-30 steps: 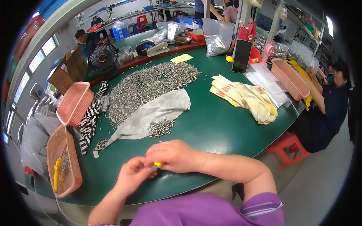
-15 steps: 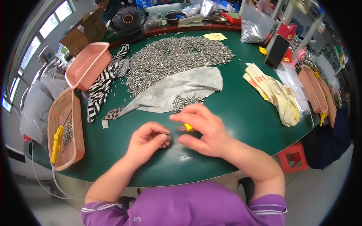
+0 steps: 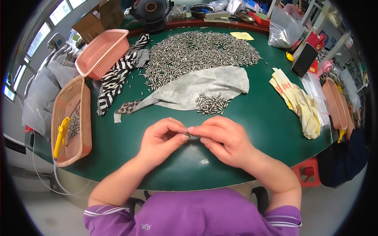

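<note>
Over the near part of the green table, my left hand (image 3: 163, 139) pinches a small metal piece (image 3: 186, 134) between thumb and forefinger. Fingertips of my right hand (image 3: 226, 139) meet it from the other side, closed in a pinch; what they grip is mostly hidden. Just beyond both hands lies a small heap of silvery metal pins (image 3: 212, 104), at the near edge of a grey cloth (image 3: 185, 92). A much larger pile of the same small pins (image 3: 197, 53) spreads behind that cloth.
On the left stand two pink plastic baskets, one (image 3: 87, 133) holding pins and a yellow-handled tool (image 3: 61, 135). A zebra-striped cloth (image 3: 110, 84) lies beside them. To the right are yellowish gloves (image 3: 297, 104), a dark phone (image 3: 304, 60) and a bag of pins (image 3: 281, 33). A fan (image 3: 151, 11) stands behind.
My right hand has come in to meet the left at the small piece. The yellow item seen by its fingers earlier no longer shows. The whole view has shifted slightly.
</note>
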`<state>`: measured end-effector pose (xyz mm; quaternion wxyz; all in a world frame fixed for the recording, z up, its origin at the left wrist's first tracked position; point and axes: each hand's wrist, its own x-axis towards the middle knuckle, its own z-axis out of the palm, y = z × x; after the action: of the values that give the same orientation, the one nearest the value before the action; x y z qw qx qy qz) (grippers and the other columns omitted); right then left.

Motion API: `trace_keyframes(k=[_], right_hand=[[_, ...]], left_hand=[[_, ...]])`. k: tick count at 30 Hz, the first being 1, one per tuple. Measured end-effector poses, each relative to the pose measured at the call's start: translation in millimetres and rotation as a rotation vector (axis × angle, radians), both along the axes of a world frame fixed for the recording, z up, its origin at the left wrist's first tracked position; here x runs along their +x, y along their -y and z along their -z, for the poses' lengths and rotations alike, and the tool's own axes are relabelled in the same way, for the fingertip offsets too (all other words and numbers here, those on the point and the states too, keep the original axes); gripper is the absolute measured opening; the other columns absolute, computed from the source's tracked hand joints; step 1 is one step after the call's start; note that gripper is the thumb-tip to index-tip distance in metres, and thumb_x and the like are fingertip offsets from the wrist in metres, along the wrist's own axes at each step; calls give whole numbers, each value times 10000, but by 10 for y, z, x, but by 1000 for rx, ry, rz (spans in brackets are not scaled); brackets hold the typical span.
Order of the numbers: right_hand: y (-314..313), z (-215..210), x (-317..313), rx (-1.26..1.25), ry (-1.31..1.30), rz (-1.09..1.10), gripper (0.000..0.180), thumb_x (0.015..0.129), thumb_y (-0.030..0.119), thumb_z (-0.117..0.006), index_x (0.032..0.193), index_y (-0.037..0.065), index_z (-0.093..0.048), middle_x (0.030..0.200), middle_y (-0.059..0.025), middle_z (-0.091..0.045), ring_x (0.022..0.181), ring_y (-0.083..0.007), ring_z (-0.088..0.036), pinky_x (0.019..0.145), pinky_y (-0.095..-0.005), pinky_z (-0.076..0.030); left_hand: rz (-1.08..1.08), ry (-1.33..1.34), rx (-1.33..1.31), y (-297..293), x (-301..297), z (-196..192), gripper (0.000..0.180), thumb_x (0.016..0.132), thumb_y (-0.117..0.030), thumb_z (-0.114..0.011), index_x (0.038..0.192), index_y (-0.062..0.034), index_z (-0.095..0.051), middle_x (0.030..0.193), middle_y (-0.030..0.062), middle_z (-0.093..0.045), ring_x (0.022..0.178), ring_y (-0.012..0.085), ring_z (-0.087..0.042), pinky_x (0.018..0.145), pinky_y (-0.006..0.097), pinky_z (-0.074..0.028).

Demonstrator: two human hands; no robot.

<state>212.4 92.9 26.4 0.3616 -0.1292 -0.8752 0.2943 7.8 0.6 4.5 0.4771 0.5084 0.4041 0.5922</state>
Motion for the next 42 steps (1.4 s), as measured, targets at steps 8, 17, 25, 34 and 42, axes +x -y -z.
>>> trace_keyframes(k=[8, 17, 25, 34, 42], right_hand=[[16, -10, 6, 25, 19, 10, 364, 793, 30, -730, 1143, 128, -725, 949, -64, -674, 807, -235, -662, 684, -343, -544], [99, -126, 42, 366, 122, 170, 412, 741, 42, -744, 1130, 175, -735, 904, -21, -640, 733, -209, -617, 618, -349, -499], [44, -46, 41, 143, 42, 108, 360, 782, 71, -719, 1131, 161, -700, 923, -21, -637, 780, -212, -639, 642, -337, -528], [47, -33, 39, 81, 43, 64, 372, 777, 52, -725, 1133, 156, -699, 906, -28, -638, 778, -222, -648, 640, -343, -543], [90, -89, 60, 348, 179, 201, 358, 774, 98, -708, 1121, 186, -706, 945, 8, -623, 803, -187, -626, 638, -325, -491]], left_hand=[[-41, -68, -26, 10, 10, 11, 109, 873, 49, -693, 956, -20, -676, 986, 65, -641, 903, 133, -625, 768, 258, -519], [-58, -316, 32, -8, -29, -11, 92, 859, 11, -716, 929, -21, -666, 915, 75, -670, 831, 165, -635, 731, 274, -514], [-86, -302, 56, -14, -1, 17, 111, 847, 26, -721, 931, -22, -666, 917, 78, -669, 834, 168, -640, 719, 280, -520], [-102, -292, 58, -13, 16, -11, 106, 844, 34, -718, 921, -20, -671, 910, 76, -668, 830, 164, -641, 717, 278, -520], [-58, -350, 18, -12, 0, -28, 91, 861, 14, -713, 929, -25, -665, 907, 70, -666, 823, 154, -635, 709, 272, -518]])
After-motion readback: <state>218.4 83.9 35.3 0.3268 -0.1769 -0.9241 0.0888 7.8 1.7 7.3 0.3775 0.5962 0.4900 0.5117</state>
